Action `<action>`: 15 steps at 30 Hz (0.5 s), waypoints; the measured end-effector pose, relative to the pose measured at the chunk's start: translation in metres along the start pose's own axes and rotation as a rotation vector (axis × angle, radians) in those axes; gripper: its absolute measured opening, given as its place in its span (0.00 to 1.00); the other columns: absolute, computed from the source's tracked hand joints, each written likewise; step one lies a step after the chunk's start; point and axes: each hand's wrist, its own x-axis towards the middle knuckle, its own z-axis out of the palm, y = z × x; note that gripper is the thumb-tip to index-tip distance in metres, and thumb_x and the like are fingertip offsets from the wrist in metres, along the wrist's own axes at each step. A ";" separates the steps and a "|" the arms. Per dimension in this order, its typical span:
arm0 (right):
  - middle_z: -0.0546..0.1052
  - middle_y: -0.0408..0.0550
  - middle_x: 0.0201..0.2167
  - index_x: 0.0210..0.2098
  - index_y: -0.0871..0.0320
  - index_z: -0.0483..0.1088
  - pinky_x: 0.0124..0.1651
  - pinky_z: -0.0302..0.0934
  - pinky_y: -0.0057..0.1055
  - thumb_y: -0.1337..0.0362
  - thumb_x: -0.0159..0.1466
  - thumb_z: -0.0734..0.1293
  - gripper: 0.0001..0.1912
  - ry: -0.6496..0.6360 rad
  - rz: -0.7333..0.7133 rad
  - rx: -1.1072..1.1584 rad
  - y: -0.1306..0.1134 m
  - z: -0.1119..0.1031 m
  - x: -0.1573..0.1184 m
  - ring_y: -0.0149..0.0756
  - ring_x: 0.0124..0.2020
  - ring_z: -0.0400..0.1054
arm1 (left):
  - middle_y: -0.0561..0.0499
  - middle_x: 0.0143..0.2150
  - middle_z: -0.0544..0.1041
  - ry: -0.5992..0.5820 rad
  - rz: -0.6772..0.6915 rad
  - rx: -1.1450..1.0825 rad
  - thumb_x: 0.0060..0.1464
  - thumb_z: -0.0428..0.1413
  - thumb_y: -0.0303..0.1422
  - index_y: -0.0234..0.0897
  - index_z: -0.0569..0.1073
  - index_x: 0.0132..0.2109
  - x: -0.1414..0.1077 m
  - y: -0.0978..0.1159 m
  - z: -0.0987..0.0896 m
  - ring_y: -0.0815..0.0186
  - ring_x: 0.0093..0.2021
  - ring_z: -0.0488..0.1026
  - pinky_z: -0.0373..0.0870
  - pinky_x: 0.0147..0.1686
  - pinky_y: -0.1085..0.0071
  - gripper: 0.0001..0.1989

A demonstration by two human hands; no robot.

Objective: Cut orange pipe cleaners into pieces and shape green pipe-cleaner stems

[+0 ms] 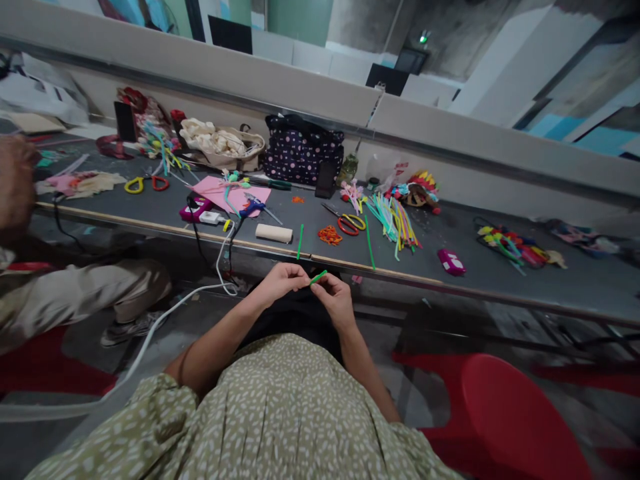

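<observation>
A short green pipe cleaner [319, 277] is pinched between the fingertips of my right hand [336, 299]. My left hand [283, 280] is closed in a pinch at its near end, and both hands are held just off the table's front edge. On the table ahead lie two more green pipe cleaners, a short one [300, 242] and a longer one [370, 241]. Between them sit a small pile of orange pieces [330, 235] and scissors [349, 223] with red and yellow handles. A cream-coloured roll [273, 233] rests beside the short green one.
Coloured pipe cleaners [397, 223] lie bundled right of centre. A blue glue gun [253, 205] rests on pink paper [210, 189]. A dotted bag [303, 150] stands at the back. A white cable [150, 337] hangs on the left. Red stools [515, 413] and another person's leg [90, 293] flank me.
</observation>
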 end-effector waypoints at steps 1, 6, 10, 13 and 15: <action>0.73 0.43 0.29 0.33 0.57 0.73 0.38 0.60 0.29 0.58 0.59 0.69 0.08 0.004 -0.002 0.008 -0.001 0.000 0.000 0.33 0.31 0.65 | 0.54 0.21 0.69 -0.005 -0.001 -0.012 0.44 0.61 0.37 0.31 0.74 0.26 0.000 0.000 0.000 0.73 0.23 0.62 0.56 0.25 0.75 0.11; 0.73 0.44 0.30 0.32 0.55 0.73 0.38 0.60 0.30 0.58 0.59 0.68 0.07 0.040 -0.049 -0.041 -0.006 0.003 -0.003 0.34 0.32 0.65 | 0.54 0.21 0.70 -0.069 -0.030 -0.065 0.44 0.61 0.36 0.31 0.74 0.27 0.002 -0.003 -0.003 0.73 0.22 0.63 0.58 0.25 0.75 0.10; 0.72 0.42 0.27 0.31 0.56 0.73 0.32 0.59 0.28 0.57 0.57 0.70 0.08 0.068 0.018 0.012 -0.004 0.004 -0.001 0.31 0.27 0.63 | 0.54 0.21 0.70 -0.086 -0.021 -0.049 0.47 0.61 0.37 0.31 0.74 0.29 0.002 -0.004 -0.004 0.73 0.23 0.64 0.59 0.26 0.75 0.11; 0.68 0.39 0.22 0.29 0.57 0.72 0.21 0.50 0.24 0.57 0.54 0.71 0.10 0.069 0.203 0.258 0.001 0.003 0.003 0.25 0.19 0.55 | 0.54 0.25 0.72 -0.077 0.073 0.019 0.49 0.61 0.37 0.31 0.75 0.33 0.000 -0.003 -0.004 0.72 0.25 0.66 0.61 0.28 0.75 0.11; 0.67 0.38 0.21 0.28 0.58 0.71 0.19 0.47 0.23 0.59 0.52 0.73 0.10 0.057 0.301 0.403 0.003 0.002 0.006 0.24 0.18 0.53 | 0.52 0.29 0.75 -0.083 0.174 0.100 0.50 0.61 0.35 0.32 0.75 0.38 -0.002 -0.002 -0.005 0.70 0.29 0.69 0.64 0.31 0.74 0.11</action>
